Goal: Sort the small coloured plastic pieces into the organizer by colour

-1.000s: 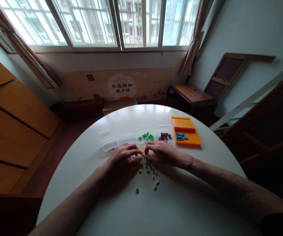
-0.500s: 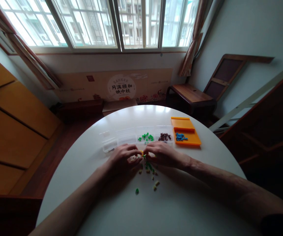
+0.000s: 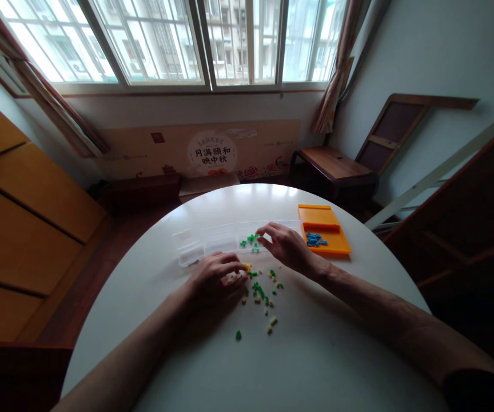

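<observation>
My left hand (image 3: 219,273) rests low over the white table, its thumb and index finger curled around a small yellow building brick (image 3: 248,267). Over the clear divided box, my right hand (image 3: 287,245) has thumb and index fingertip close together beside the small green bricks (image 3: 251,238). Anything pinched there is too small to make out. That hand covers most of the compartment with dark brown pieces. Loose green bricks (image 3: 259,290) and pale yellow bricks (image 3: 273,321) lie scattered on the table in front of both hands.
The clear divided box (image 3: 221,242) stands beyond my hands. To its right lies an open orange case (image 3: 328,250) with blue pieces (image 3: 314,239) inside. The white round table (image 3: 144,274) curves away towards a wooden chair (image 3: 333,163) by the wall.
My right hand has left the yellow brick and moved up and away to the green bricks' compartment, uncovering loose bricks on the table. My left hand has stayed almost in place.
</observation>
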The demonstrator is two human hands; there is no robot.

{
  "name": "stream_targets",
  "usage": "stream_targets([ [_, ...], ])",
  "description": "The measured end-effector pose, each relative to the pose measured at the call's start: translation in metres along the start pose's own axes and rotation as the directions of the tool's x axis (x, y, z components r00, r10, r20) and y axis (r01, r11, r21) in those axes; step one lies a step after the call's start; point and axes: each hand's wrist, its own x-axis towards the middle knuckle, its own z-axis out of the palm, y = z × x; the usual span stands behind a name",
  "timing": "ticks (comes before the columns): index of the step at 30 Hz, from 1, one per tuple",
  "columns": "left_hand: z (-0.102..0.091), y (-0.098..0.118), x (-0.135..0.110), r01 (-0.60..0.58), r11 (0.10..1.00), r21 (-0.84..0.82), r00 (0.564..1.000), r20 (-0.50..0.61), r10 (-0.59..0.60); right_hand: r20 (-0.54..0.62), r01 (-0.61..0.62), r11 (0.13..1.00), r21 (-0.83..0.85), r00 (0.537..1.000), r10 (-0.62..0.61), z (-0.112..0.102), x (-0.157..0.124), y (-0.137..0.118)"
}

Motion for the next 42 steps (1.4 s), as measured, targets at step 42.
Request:
stream_targets([
  [42, 0.004, -0.001, 0.003, -0.054, 0.991, 0.125, 0.992, 0.124, 0.039, -0.162, -0.088, 0.996, -0.021, 0.983, 0.084, 0.007, -0.027, 0.004],
])
